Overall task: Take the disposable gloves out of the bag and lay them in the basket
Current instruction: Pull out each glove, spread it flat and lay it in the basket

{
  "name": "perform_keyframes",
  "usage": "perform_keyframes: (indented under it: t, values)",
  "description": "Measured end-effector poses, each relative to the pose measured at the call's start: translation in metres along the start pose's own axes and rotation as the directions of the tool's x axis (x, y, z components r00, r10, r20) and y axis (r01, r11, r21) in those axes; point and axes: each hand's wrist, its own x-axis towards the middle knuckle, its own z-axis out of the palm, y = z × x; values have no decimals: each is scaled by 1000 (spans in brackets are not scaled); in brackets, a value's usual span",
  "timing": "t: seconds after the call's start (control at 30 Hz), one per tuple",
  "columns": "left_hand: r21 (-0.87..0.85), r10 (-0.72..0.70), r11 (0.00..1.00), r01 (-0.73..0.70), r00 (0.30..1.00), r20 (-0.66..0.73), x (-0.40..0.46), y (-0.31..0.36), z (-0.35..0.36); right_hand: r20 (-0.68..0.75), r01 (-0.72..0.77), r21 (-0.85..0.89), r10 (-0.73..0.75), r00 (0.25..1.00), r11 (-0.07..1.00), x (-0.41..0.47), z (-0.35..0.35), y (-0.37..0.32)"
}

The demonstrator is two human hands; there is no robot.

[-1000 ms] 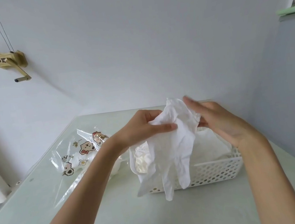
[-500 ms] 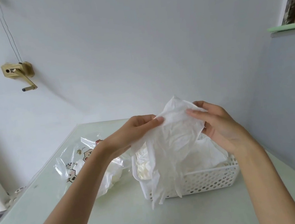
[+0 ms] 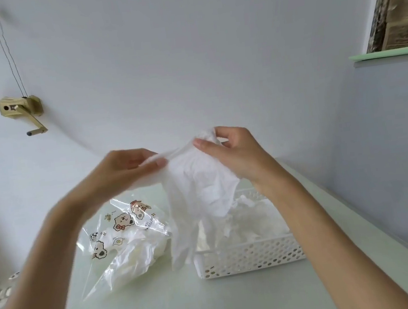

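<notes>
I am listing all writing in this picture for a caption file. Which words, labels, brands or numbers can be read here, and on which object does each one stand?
"TEA": on the clear cartoon-printed bag, in small print running sideways at its right edge.
A second line beside it, starting roughly "ATTER": partly legible only, the rest too blurred to read.
White basket, white glove, wall crank: no writing visible.

head-worn view, facing forward-down, close over hands (image 3: 173, 163)
</notes>
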Motion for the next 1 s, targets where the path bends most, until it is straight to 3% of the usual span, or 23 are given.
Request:
perform_keyframes:
  t: [0.1,0.23,0.33,0.47,0.63,0.8,0.9,1.0]
  values:
    - [11,35,999,-35,999,-26,4,9,-22,-8,-64,142,66,998,988,9,11,-6]
    - [185,-82,980,67,994,75,41,2,-12,37,-235,233,233,972,944,18,6,24]
    - [356,-255,920,165,941,221,79,-24,32,3,-402,92,403,915,911,16,-13,76]
    - [347,-242,928,138,930,276,117,-57,97,-161,-490,-136,469,869,861,7,-43,130]
    - [376,-152,923,81,975,164,143,-79,143,-333,-421,-527,277,901,738,3,-66,159]
    - [421,-53,906,29,998,45,139,-74,155,-322,-342,-785,131,938,517,1,-70,170]
    - [505,113,859,-84,993,-27,116,-67,146,-312,-296,-827,48,949,479,-2,-72,169]
    - [534,163,805,-259,962,220,80,-67,142,-262,-125,-795,-151,953,593,-7,-68,163]
